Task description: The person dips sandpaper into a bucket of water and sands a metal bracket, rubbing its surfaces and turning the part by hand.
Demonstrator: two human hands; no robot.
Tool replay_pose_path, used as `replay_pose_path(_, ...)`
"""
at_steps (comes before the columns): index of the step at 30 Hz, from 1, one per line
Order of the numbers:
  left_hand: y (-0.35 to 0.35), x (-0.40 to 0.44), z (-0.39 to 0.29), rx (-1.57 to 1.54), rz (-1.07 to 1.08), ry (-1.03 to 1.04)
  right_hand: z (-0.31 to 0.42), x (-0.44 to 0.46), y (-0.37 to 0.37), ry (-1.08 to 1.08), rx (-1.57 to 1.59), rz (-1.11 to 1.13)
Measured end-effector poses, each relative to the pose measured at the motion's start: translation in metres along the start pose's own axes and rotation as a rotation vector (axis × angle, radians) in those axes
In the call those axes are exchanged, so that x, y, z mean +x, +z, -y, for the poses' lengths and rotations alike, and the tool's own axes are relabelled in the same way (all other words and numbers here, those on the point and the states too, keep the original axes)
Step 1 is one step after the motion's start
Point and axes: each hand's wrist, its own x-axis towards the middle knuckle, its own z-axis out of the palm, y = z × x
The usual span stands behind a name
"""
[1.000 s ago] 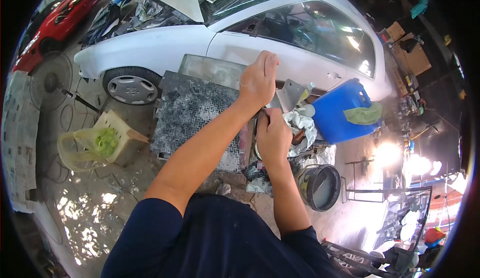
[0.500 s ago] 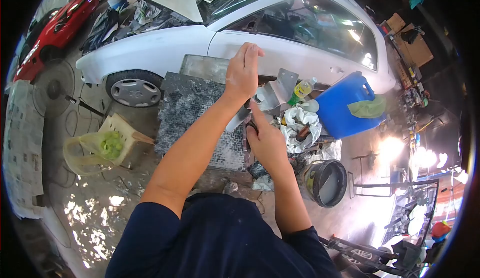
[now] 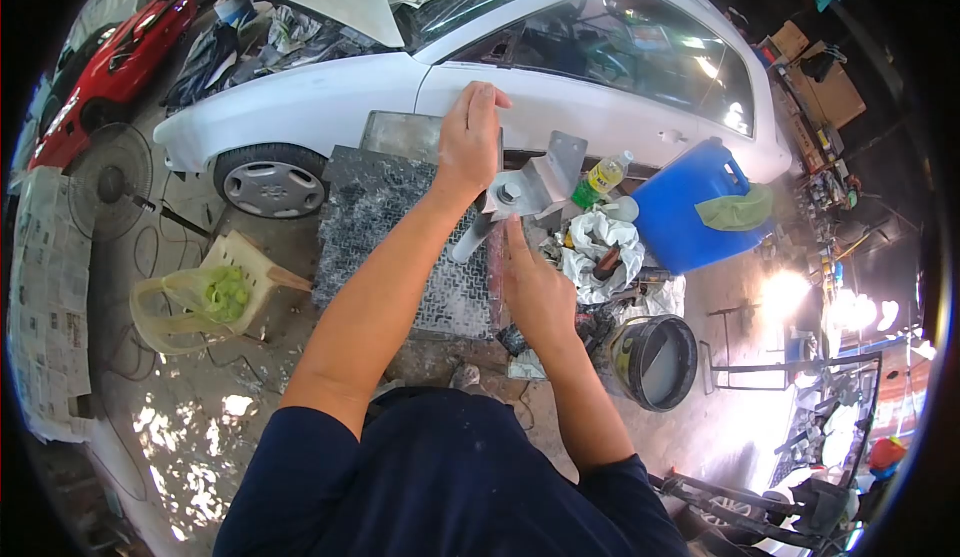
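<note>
My left hand (image 3: 468, 147) is closed at the left edge of a bent grey metal bracket (image 3: 545, 179), its fingers pressed together and pointing up. What it grips is hidden behind the palm. A round bolt-like piece shows on the bracket's near end, and a short metal cylinder (image 3: 472, 239) hangs below it. Just under the bracket is my right hand (image 3: 540, 292), with the index finger stretched up to the bracket's lower edge and the other fingers curled out of sight. Beneath both hands lies a dusty, dark patterned mat (image 3: 385, 247).
A white car (image 3: 580, 117) stands beyond the mat. To the right are a green-labelled bottle (image 3: 603, 175), crumpled silver sheeting (image 3: 590, 237), a blue container (image 3: 690, 212) and a dark bucket (image 3: 660, 362). A chair (image 3: 235, 257) and a fan (image 3: 112, 182) are at left.
My left hand has moved left, and my right hand slightly left and down. The bracket, mostly hidden behind the hands before, now shows more fully with its cylinder.
</note>
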Motion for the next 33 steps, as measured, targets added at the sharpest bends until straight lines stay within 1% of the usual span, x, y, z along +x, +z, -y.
replay_pose_path(3,-0.001,-0.001,0.002,-0.018,0.005,0.017,0.009,0.0,0.003,-0.047,0.086,-0.055)
replay_pose_path(6,0.0,-0.002,0.005,-0.026,0.016,0.036,0.024,0.001,0.01,-0.049,0.038,-0.015)
replay_pose_path(9,-0.006,-0.001,0.004,-0.043,0.03,-0.003,0.027,-0.005,0.015,0.013,0.03,0.129)
replay_pose_path(12,-0.02,0.0,-0.005,0.021,0.104,-0.005,0.024,-0.021,0.011,0.138,0.26,0.183)
replay_pose_path(13,-0.026,0.003,-0.007,0.055,0.137,0.006,0.015,-0.031,0.016,0.162,0.369,0.129)
replay_pose_path(15,-0.041,0.012,0.005,-0.085,0.238,-0.065,-0.011,-0.053,0.03,0.197,0.582,0.015)
replay_pose_path(17,-0.056,0.023,0.016,-0.198,0.349,-0.138,-0.03,-0.068,0.017,0.543,0.989,0.078)
replay_pose_path(18,-0.059,0.028,0.017,-0.258,0.412,-0.156,-0.044,-0.076,0.014,0.568,0.994,-0.004)
replay_pose_path(19,-0.063,0.032,0.018,-0.316,0.473,-0.174,-0.053,-0.082,0.008,0.714,1.082,-0.066)
replay_pose_path(20,-0.066,0.035,0.018,-0.375,0.532,-0.192,-0.069,-0.091,0.015,0.849,1.308,-0.119)
replay_pose_path(22,-0.067,0.04,0.021,-0.548,0.677,-0.267,-0.081,-0.095,0.007,0.932,1.689,-0.212)
replay_pose_path(24,-0.062,0.043,0.021,-0.708,0.845,-0.323,-0.083,-0.09,-0.009,0.958,1.756,-0.258)
replay_pose_path(25,-0.057,0.04,0.02,-0.714,0.889,-0.315,-0.081,-0.083,-0.013,0.98,1.716,-0.286)
replay_pose_path(28,-0.04,0.037,0.009,-0.645,1.09,-0.319,-0.073,-0.053,-0.032,0.761,1.486,-0.262)
replay_pose_path(29,-0.034,0.035,0.004,-0.616,1.115,-0.312,-0.1,-0.05,-0.002,0.586,1.255,-0.274)
replay_pose_path(32,-0.018,0.028,-0.001,-0.525,1.157,-0.374,-0.105,-0.002,-0.005,0.277,0.976,-0.112)
replay_pose_path(33,-0.013,0.025,-0.004,-0.524,1.141,-0.404,-0.098,0.012,-0.01,0.269,0.976,-0.044)
